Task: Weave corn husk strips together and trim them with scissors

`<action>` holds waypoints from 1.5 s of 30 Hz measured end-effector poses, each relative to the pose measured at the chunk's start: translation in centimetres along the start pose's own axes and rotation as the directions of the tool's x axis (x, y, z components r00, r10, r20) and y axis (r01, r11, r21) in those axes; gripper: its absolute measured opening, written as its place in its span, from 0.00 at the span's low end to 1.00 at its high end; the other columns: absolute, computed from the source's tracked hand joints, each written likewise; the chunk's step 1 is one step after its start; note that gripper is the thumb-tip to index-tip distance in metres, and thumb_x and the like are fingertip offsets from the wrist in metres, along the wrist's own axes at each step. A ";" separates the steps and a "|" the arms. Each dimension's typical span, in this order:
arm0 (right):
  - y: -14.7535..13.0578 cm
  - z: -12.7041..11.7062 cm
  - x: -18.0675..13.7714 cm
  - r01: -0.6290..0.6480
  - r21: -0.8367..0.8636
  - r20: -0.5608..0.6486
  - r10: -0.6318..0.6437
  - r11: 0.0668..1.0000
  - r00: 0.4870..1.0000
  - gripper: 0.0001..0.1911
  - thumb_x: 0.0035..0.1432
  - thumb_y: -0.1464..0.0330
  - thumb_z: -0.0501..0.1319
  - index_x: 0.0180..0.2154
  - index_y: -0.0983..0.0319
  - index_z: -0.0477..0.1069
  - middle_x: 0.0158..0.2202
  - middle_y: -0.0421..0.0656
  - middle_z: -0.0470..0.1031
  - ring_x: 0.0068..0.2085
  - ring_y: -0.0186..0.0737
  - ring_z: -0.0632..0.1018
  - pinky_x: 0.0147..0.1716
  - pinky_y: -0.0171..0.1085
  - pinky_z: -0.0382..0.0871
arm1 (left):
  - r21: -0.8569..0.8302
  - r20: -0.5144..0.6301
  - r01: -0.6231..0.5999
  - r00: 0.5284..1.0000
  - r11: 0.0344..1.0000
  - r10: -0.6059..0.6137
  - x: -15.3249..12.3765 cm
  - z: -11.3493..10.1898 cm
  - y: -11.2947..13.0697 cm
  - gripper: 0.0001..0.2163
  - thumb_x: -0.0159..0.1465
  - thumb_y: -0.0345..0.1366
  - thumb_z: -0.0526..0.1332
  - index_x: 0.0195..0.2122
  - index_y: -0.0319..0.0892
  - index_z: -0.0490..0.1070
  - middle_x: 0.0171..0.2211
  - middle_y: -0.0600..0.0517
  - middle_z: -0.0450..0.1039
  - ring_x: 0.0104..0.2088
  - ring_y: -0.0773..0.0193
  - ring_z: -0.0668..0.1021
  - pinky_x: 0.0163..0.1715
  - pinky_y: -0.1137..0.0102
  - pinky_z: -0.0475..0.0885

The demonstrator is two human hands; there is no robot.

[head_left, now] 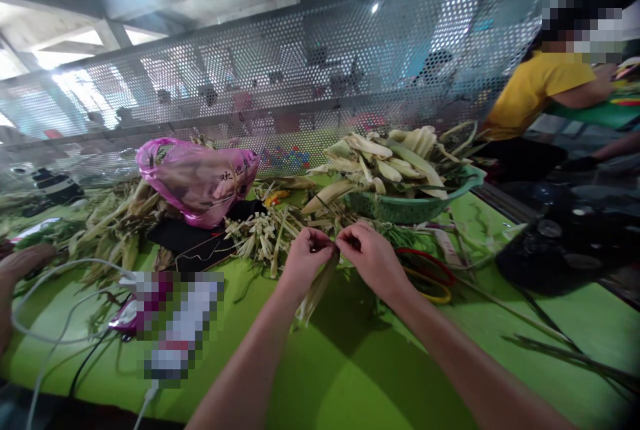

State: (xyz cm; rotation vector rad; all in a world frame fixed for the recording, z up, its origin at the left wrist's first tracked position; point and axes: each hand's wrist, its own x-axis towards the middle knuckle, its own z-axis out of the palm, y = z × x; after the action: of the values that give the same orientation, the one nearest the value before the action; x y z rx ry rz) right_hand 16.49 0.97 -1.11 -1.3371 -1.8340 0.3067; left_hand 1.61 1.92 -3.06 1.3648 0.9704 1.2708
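Observation:
My left hand (pixel 307 262) and my right hand (pixel 367 258) meet above the green table, fingertips pinched close together. Between them hangs a pale corn husk (pixel 320 290), its loose end pointing down toward the tabletop. Both hands grip its upper end; the exact spot is partly hidden by my fingers. Just behind my left hand lies a heap of cut husk pieces (pixel 260 233). Beyond my right hand, a green plastic basket (pixel 410 209) is piled high with dried corn husks (pixel 395 157).
A pink plastic bag (pixel 200 180) stands left of centre. Cables and a blurred-out device (pixel 185 330) lie at front left, near another person's hand (pixel 25 263). Red and yellow rings (pixel 435 273) and a dark object (pixel 570 243) are on the right. A person in yellow (pixel 545 87) sits beyond.

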 end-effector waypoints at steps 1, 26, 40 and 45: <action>0.2 0.1 0.1 -0.016 0.028 0.003 0.016 0.999 1.000 0.06 0.55 0.68 0.56 0.28 0.60 0.68 0.30 0.43 0.71 0.33 0.41 0.72 0.32 0.37 0.64 | 0.020 -0.008 -0.010 1.000 1.000 0.010 0.0 0.0 0.0 0.09 0.51 0.30 0.64 0.32 0.40 0.65 0.28 0.55 0.69 0.30 0.69 0.71 0.33 0.73 0.66; 0.1 -1.0 0.2 0.056 0.036 0.113 -0.060 0.998 0.992 0.04 0.56 0.70 0.57 0.30 0.60 0.69 0.32 0.42 0.70 0.33 0.39 0.71 0.33 0.36 0.62 | 0.532 0.071 -0.331 0.935 0.779 0.349 -0.3 -0.6 1.0 0.06 0.57 0.26 0.58 0.32 0.43 0.73 0.32 0.51 0.74 0.37 0.61 0.73 0.40 0.68 0.66; 0.6 -1.0 0.5 -0.007 0.159 0.117 -0.012 0.987 0.993 0.04 0.55 0.67 0.58 0.29 0.60 0.69 0.30 0.41 0.70 0.32 0.39 0.71 0.32 0.36 0.63 | 0.247 0.114 -0.051 0.993 0.968 0.023 -0.1 -0.6 0.9 0.03 0.58 0.31 0.58 0.33 0.40 0.70 0.30 0.53 0.71 0.32 0.67 0.72 0.35 0.72 0.65; 0.6 -0.8 0.6 -0.128 0.296 0.188 0.073 0.947 0.979 0.07 0.54 0.64 0.59 0.30 0.61 0.70 0.28 0.40 0.71 0.31 0.38 0.70 0.32 0.36 0.64 | 0.206 0.087 -0.055 0.996 0.977 0.037 0.0 -0.5 0.8 0.02 0.56 0.30 0.60 0.32 0.40 0.70 0.29 0.53 0.71 0.30 0.67 0.72 0.34 0.72 0.66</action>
State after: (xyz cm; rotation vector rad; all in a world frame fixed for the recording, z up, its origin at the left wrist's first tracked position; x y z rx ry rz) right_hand 17.47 1.50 -0.68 -1.2168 -1.7726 0.7544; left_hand 1.04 1.89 -2.29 1.5976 1.0424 1.1619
